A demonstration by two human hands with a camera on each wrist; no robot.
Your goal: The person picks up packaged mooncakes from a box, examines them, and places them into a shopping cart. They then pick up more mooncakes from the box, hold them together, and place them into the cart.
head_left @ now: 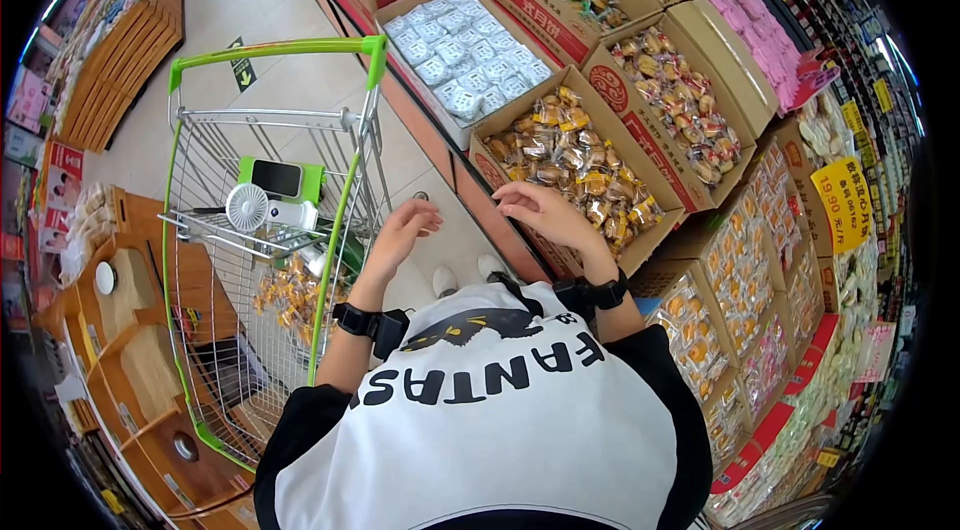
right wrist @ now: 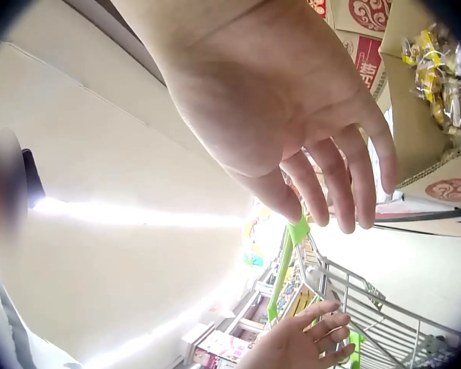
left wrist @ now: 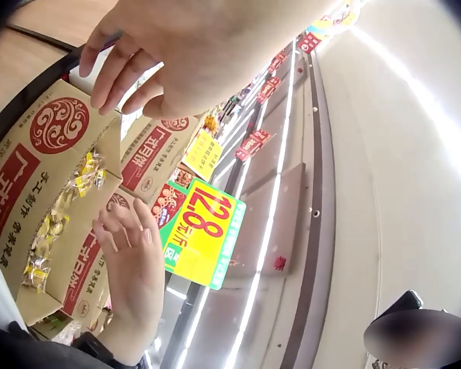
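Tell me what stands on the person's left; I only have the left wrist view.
Observer: A shopping cart with a green handle.
Operator: Where does the left hand sit against it?
Observer: In the head view, the left hand appears just to the right of the cart.
Operator: Any goods in the basket?
Observer: Yes, packaged golden-brown goods show through its wire.

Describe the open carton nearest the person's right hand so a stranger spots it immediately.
In the head view, start at the shopping cart and look right to the right hand. The open carton lies just beyond it. Yellow-marked packets set it apart from neighbouring white packets and reddish packets.
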